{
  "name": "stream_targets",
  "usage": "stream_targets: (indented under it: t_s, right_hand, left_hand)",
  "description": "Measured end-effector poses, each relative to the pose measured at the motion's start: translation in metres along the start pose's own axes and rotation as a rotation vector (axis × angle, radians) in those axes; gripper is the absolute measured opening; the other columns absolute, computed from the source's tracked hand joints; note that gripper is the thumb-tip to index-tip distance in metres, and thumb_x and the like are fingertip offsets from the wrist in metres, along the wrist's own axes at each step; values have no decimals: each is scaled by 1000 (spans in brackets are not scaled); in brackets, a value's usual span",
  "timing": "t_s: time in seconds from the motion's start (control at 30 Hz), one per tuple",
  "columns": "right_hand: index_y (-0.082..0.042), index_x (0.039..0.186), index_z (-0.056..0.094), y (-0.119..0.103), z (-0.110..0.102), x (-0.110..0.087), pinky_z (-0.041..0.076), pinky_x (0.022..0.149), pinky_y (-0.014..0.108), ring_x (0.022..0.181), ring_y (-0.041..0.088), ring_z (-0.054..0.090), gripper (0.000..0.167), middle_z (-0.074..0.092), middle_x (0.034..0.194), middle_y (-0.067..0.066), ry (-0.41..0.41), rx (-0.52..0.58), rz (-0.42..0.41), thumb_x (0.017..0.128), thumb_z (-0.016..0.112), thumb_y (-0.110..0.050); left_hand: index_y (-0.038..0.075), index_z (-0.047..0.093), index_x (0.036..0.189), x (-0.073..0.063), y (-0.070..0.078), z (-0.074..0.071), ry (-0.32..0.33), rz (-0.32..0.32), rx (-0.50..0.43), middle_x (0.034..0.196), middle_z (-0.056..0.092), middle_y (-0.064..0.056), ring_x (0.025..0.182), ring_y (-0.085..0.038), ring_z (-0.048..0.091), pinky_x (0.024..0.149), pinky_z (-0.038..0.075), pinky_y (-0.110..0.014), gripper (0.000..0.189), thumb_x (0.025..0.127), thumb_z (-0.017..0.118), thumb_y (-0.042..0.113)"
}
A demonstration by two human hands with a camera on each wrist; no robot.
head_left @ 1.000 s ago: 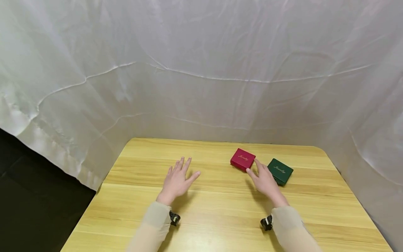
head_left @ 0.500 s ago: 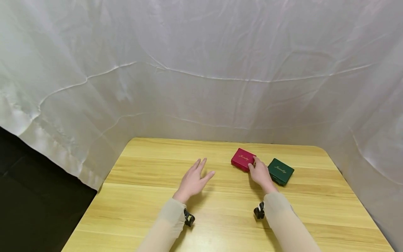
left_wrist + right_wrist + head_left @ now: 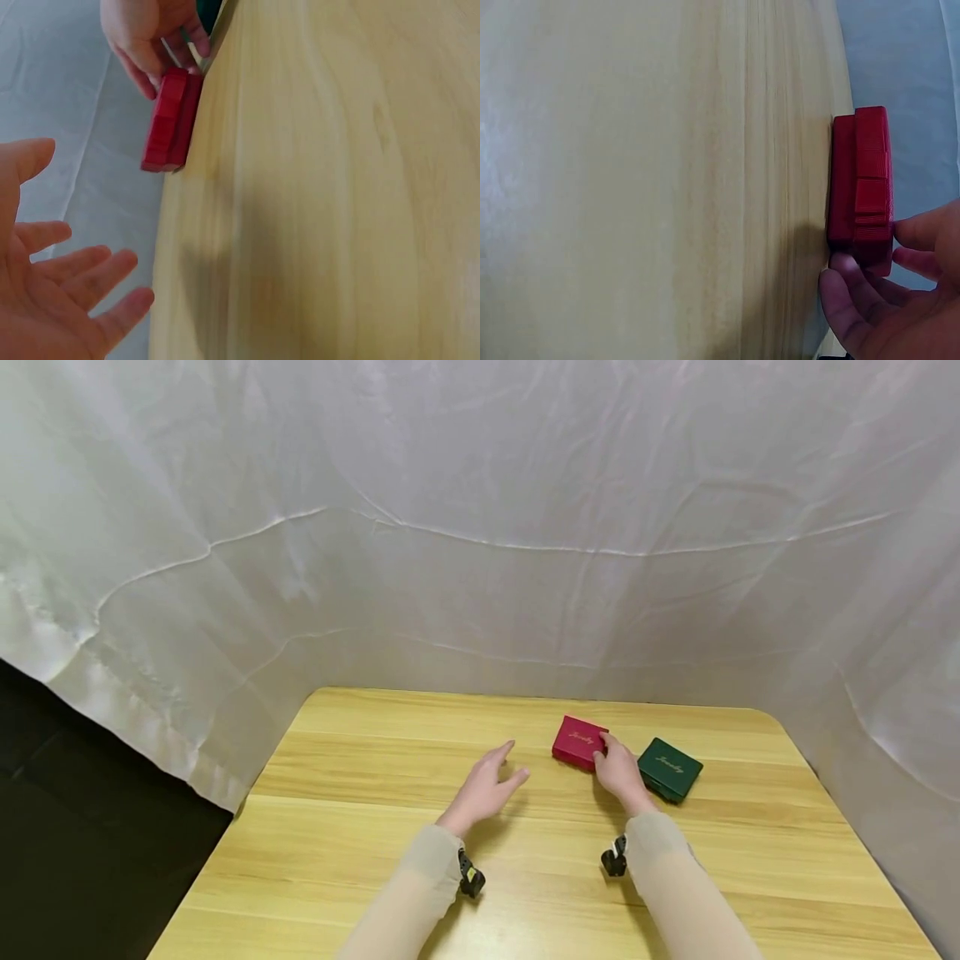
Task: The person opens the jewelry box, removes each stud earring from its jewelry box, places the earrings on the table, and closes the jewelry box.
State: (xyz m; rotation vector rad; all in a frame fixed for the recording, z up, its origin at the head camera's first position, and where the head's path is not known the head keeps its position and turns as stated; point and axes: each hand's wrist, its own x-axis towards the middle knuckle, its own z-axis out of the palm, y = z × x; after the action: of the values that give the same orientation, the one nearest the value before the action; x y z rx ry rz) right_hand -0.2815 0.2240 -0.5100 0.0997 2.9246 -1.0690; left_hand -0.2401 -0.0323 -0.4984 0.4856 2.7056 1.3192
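A red jewelry box (image 3: 577, 742) with gold lettering on its lid rests on the wooden table, lid closed. At its right edge, my right hand (image 3: 621, 772) grips it between thumb and curled fingers; the right wrist view shows the fingertips against one end of the red box (image 3: 866, 187) and the thumb at its lid. My left hand (image 3: 482, 789) hovers to the left of the box, apart from it, fingers spread. In the left wrist view the left hand (image 3: 64, 289) shows its palm and touches nothing.
A closed green jewelry box (image 3: 670, 768) lies on the table right beside my right hand. White sheeting (image 3: 480, 610) hangs behind the table (image 3: 360, 760) and along its sides. Dark floor (image 3: 90, 827) shows at the left.
My left hand has moved right, closer to the red jewelry box. My right hand has closed on the box's right edge, and the box has turned slightly. The green box has stayed put.
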Motion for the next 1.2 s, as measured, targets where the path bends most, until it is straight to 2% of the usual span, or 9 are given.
stream_targets:
  t_s: [0.13, 0.4, 0.6, 0.8, 1.03, 1.2]
  right_hand:
    - [8, 149, 30, 2, 0, -3, 30, 108, 58, 134, 48, 33, 51, 34, 147, 33, -18, 3, 0, 102, 42, -9]
    - [7, 148, 33, 2, 2, -10, 37, 104, 58, 127, 47, 43, 50, 41, 142, 34, -27, 15, -12, 101, 45, -7]
    - [5, 149, 33, 0, 6, -17, 37, 104, 58, 126, 46, 44, 51, 43, 141, 34, -43, 58, -6, 101, 46, -6]
    - [5, 148, 35, -2, 9, -20, 38, 103, 57, 126, 46, 45, 50, 44, 139, 34, -45, 63, -20, 101, 47, -6]
    - [5, 148, 36, -6, 13, -21, 41, 100, 56, 123, 44, 49, 50, 48, 136, 33, -34, 50, -29, 101, 48, -6]
    - [5, 147, 37, -7, 16, -23, 43, 98, 55, 119, 42, 52, 50, 51, 132, 32, -36, 53, -41, 100, 49, -6]
  left_hand:
    - [11, 31, 154, 5, 1, 7, -45, 10, -72, 151, 38, -16, 128, -31, 50, 106, 39, -47, 70, 98, 55, 46]
    - [8, 33, 153, 20, 3, 21, -86, -7, -145, 147, 42, -19, 126, -33, 51, 103, 42, -45, 69, 96, 64, 31]
    - [4, 32, 152, 27, 2, 30, -124, -25, -181, 146, 43, -21, 126, -33, 52, 102, 44, -44, 72, 93, 68, 25]
    - [1, 30, 153, 32, 2, 35, -146, -32, -218, 147, 43, -21, 127, -32, 51, 102, 44, -40, 69, 96, 64, 20]
    - [-3, 26, 152, 36, 2, 39, -161, -26, -220, 145, 46, -19, 126, -27, 52, 103, 43, -35, 65, 100, 58, 17]
    - [-7, 26, 151, 35, 1, 38, -148, -31, -256, 144, 47, -20, 126, -28, 53, 101, 45, -34, 65, 99, 59, 15]
